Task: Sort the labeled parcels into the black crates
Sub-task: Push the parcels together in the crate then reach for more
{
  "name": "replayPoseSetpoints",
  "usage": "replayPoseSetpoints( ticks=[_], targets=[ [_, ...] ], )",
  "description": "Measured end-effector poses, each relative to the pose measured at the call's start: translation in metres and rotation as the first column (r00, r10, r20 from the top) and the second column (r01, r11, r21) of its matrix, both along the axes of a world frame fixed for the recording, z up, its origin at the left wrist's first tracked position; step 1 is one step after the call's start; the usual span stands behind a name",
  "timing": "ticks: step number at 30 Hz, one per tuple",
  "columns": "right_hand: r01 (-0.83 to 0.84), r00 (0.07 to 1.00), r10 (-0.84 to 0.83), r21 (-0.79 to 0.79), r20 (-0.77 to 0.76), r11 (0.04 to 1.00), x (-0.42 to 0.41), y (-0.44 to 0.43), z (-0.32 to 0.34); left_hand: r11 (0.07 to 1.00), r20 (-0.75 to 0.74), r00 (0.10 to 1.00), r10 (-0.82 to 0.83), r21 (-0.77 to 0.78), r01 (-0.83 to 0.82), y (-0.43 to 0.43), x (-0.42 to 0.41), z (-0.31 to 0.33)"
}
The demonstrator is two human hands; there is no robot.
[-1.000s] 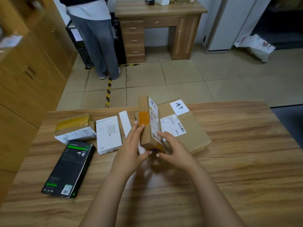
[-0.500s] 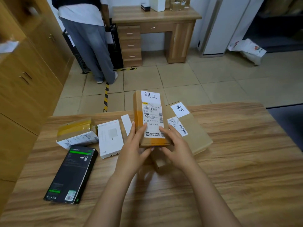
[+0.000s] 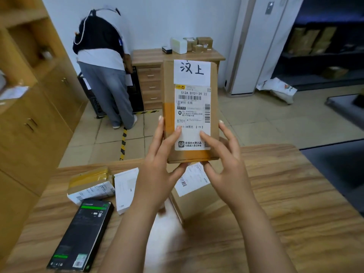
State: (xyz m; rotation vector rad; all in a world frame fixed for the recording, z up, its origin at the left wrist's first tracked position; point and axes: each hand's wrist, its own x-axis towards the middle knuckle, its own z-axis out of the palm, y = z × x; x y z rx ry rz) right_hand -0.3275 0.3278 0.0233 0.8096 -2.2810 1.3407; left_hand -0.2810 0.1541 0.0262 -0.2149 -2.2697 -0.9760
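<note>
I hold a brown cardboard parcel (image 3: pixel 190 113) upright in the air above the wooden table (image 3: pixel 275 203), its white shipping label and a handwritten paper tag facing me. My left hand (image 3: pixel 159 168) grips its lower left edge, thumb on the label. My right hand (image 3: pixel 224 164) grips its lower right edge, thumb on the label too. On the table lie a larger brown parcel (image 3: pixel 199 196), a white box (image 3: pixel 126 188), a yellow-taped parcel (image 3: pixel 89 184) and a black box (image 3: pixel 82 235). Black crates (image 3: pixel 136 95) stand on the floor at the back left.
A person (image 3: pixel 104 67) stands bent over the crates, beside a wooden desk (image 3: pixel 177 56) with small boxes on top. Wooden cabinets (image 3: pixel 29 107) line the left. A white bag (image 3: pixel 277 89) lies on the tiled floor at the right.
Both hands have lifted the brown parcel off the table and turned its label side toward me, raising it well above the other parcels.
</note>
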Motion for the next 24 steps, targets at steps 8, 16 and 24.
replayPoseSetpoints(
  ticks=[8, 16, 24],
  targets=[
    [0.040, 0.985, -0.042, -0.018, -0.165, 0.999, 0.005, 0.016, 0.041, 0.996, -0.109, 0.994, 0.001, -0.085, -0.011, 0.014, 0.000, 0.043],
    [0.062, 0.982, -0.062, -0.006, -0.176, 0.998, 0.008, 0.025, 0.056, 0.995, -0.167, 0.986, 0.002, -0.094, -0.018, 0.023, -0.001, 0.055],
    [0.080, 0.978, -0.081, -0.012, -0.194, 0.997, 0.011, 0.031, 0.057, 0.996, -0.161, 0.987, 0.003, -0.092, -0.018, 0.030, 0.001, 0.054]
  ],
)
